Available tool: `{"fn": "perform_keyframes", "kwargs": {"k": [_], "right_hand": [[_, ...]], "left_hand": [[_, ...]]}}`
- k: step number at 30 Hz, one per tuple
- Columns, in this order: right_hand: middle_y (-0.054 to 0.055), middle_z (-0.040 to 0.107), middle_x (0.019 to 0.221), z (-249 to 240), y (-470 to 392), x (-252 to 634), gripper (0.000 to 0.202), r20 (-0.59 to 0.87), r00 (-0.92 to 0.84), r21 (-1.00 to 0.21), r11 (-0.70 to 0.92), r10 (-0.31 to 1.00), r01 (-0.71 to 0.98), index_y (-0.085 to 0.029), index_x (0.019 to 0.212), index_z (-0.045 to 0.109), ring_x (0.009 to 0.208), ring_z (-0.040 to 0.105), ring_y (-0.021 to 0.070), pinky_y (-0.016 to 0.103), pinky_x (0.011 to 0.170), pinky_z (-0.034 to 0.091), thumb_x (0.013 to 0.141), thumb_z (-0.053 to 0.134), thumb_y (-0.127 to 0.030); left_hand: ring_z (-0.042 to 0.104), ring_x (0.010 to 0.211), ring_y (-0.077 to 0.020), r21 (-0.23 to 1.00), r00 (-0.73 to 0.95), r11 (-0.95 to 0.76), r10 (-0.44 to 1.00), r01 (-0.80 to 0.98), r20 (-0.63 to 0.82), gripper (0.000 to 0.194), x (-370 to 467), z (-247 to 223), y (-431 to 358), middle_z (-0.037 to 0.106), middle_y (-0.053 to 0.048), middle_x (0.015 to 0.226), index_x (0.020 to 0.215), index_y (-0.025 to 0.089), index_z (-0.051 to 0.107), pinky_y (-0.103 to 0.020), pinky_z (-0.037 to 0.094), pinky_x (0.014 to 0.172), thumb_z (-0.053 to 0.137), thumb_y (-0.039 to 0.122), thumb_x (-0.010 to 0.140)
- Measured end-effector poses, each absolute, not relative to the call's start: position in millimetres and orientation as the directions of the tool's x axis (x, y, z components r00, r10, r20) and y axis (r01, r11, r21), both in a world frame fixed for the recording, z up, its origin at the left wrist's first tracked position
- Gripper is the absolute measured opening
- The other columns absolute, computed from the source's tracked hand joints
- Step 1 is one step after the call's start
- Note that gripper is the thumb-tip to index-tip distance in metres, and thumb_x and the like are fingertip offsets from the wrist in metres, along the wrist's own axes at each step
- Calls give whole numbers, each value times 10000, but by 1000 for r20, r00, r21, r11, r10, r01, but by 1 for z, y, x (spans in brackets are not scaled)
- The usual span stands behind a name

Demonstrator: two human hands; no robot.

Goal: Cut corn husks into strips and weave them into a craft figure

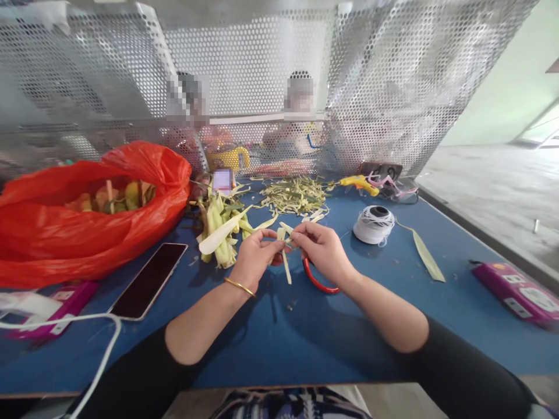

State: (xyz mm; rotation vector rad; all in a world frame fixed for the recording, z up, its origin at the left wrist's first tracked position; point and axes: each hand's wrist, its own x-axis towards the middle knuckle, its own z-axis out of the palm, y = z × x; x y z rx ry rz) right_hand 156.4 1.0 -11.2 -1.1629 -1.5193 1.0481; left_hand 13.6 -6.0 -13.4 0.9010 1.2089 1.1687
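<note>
Over the middle of the table, my left hand (257,256) pinches a narrow, pale green corn husk strip (287,272) between thumb and fingers. One end of the strip hangs down below the fingertips. My right hand (324,250) has its thumb and forefinger closed on the same folded strip, close to the left fingertips. Beneath the right hand a red curved handle (318,284) lies on the table, and the rest of that tool is hidden. A bunch of corn husks (220,235) lies just left of my left hand.
Husk shreds (297,196) are heaped ahead. At right are a white thread spool (370,228), a loose husk (427,256), a yellow-handled tool (360,184) and a purple box (515,291). At left are a red bag (170,174) and a phone (151,279). A perforated screen (248,64) stands behind.
</note>
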Motion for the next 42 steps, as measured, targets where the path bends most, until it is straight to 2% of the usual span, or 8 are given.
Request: {"fn": "perform_keyframes", "kwargs": {"k": [3, 8, 14, 30, 38, 42], "right_hand": [[-65, 488, 496, -11, 4, 159, 133, 94, -151, -971, 125, 984, 206, -190, 603, 555, 449, 456, 85, 218, 463, 325, 681, 559, -299], [-63, 489, 501, -11, 6, 160, 99, 18, -153, -980, 47, 988, 191, -187, 549, 523, 447, 473, 81, 216, 476, 330, 615, 522, -262], [-62, 497, 493, -13, 7, 159, 86, 11, -136, -984, 35, 991, 175, -185, 545, 528, 442, 464, 76, 213, 474, 319, 599, 516, -251], [-69, 458, 472, -11, 6, 158, 100, 0, -128, -980, 25, 992, 197, -194, 520, 490, 442, 440, 80, 221, 483, 319, 595, 511, -257], [-55, 469, 512, -15, 7, 160, 100, 71, -149, -939, 116, 986, 323, -200, 558, 491, 501, 466, 105, 234, 511, 336, 638, 484, -259], [-51, 457, 518, -9, 3, 161, 130, 170, -159, -798, 230, 973, 556, -200, 560, 488, 528, 417, 105, 243, 523, 284, 689, 502, -201]], "left_hand": [[587, 473, -118, 962, -15, 213, 976, -168, -219, 285, 13, -14, -5, 694, -9, 589, 748, 192, 534, -222, 468, 508, 761, 251, 585], [589, 484, -119, 953, -9, 240, 969, -183, -245, 278, 13, -16, -5, 688, -10, 592, 734, 183, 556, -225, 464, 512, 777, 256, 582], [587, 486, -123, 951, -3, 239, 970, -195, -244, 317, 12, -17, -4, 666, 5, 568, 714, 186, 549, -230, 467, 505, 803, 273, 547], [584, 488, -115, 962, -4, 208, 977, -177, -212, 289, 12, -17, -5, 675, 5, 590, 724, 187, 555, -223, 469, 509, 784, 274, 572], [579, 467, -108, 962, 0, 210, 977, -175, -213, 272, 12, -16, -6, 674, 3, 568, 708, 180, 559, -202, 452, 476, 789, 246, 579], [574, 460, -105, 967, 38, 220, 975, -130, -217, 298, 13, -15, -7, 662, 7, 544, 700, 174, 567, -203, 457, 485, 818, 248, 558]]}}
